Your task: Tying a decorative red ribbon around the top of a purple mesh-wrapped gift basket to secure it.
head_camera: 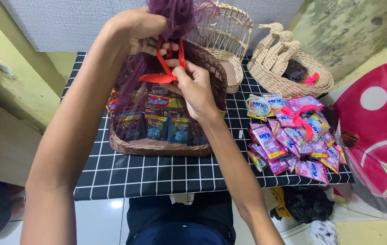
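A woven basket [157, 147] filled with several dark blue and red sachets [156, 126] stands on the black grid-patterned table [157, 174], wrapped in sheer purple net [182, 13] gathered at the top. My left hand [137, 29] grips the gathered neck of the net. My right hand [195, 88] pinches a red ribbon [162, 68] that loops around that neck, just below my left hand.
Right of the basket lies a pile of pink sachets [293, 140] with a pink ribbon. Behind stand an empty wicker basket [227, 38] and a swan-shaped wicker basket [288, 68]. A red and pink cloth [379, 127] hangs at the right.
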